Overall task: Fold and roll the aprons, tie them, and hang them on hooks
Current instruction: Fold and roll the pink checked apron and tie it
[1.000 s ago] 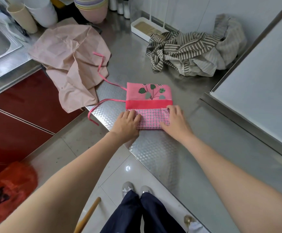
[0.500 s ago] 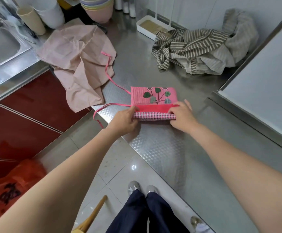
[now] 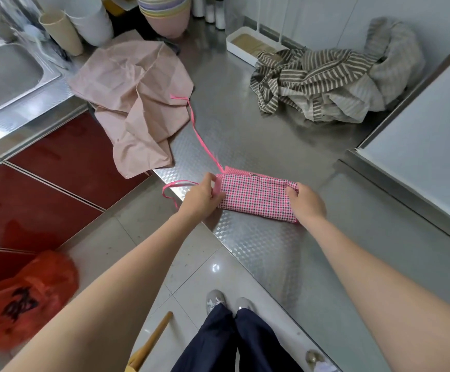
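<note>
Since half a second ago the pink apron (image 3: 258,198) has been rolled over once more, hiding its leaf print so only checked cloth shows. From the head view it lies on the steel surface (image 3: 272,135), near the front edge. Left hand (image 3: 201,196) grips the roll's left end, right hand (image 3: 305,202) its right end, fingers curled round the cloth. Pink ties (image 3: 202,138) trail from the roll's left end. Soft and light, the roll will likely loosen unless held at both ends.
</note>
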`<action>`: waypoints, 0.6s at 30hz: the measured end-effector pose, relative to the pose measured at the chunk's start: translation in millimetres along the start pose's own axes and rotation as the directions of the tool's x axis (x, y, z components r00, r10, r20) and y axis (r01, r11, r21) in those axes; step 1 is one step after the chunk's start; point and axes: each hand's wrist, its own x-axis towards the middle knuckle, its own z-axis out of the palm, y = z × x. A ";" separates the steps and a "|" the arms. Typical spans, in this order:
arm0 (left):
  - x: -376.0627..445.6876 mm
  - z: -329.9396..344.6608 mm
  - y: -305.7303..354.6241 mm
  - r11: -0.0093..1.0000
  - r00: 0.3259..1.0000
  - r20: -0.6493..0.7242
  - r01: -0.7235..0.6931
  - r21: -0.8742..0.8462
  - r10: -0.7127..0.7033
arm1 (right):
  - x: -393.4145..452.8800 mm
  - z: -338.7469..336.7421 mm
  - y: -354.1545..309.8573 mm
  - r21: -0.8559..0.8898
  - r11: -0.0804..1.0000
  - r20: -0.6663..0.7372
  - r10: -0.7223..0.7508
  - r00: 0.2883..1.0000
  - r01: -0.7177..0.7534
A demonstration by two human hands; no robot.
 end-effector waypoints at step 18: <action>-0.5 1.0 15.2 0.865 0.986 0.129 -0.156 0.477 0.107 | -17.9 -3.9 -12.5 -0.213 0.977 0.017 0.030 0.999 -0.026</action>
